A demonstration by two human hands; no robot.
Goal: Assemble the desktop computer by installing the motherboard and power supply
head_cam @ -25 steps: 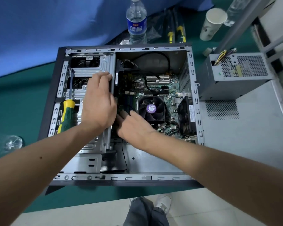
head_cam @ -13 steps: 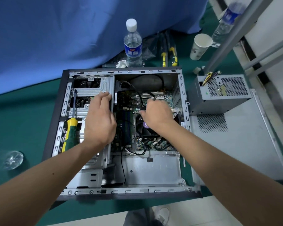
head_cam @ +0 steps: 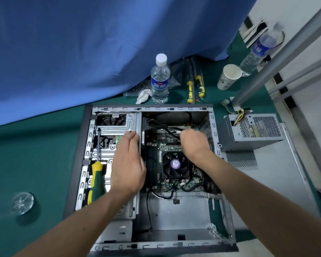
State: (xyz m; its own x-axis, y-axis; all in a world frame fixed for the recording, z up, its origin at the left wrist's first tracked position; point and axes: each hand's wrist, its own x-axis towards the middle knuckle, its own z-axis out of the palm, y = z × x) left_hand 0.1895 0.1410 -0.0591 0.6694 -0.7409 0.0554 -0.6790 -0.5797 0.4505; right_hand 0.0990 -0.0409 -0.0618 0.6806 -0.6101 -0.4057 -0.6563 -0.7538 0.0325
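The open computer case (head_cam: 176, 245) lies on its side on the green table. The motherboard (head_cam: 167, 147) sits inside it, with the black CPU fan (head_cam: 175, 165) in its middle. My left hand (head_cam: 128, 164) rests on the right edge of the metal drive cage (head_cam: 117, 127), fingers curled over that edge. My right hand (head_cam: 193, 143) is over the board's upper right part beside a black cable (head_cam: 167, 129); its fingers point down and are hidden. The grey power supply (head_cam: 252, 130) stands outside the case, to its right.
A green-and-yellow screwdriver (head_cam: 95, 175) lies on the drive cage. The case's side panel (head_cam: 267, 182) lies to the right. Behind the case are a water bottle (head_cam: 160, 80), more tools (head_cam: 195, 86) and a paper cup (head_cam: 228, 76). A blue cloth hangs at the back.
My right hand has gone from the lower left of the board, over the CPU fan, to its upper right part. The left hand has stayed on the drive cage edge.
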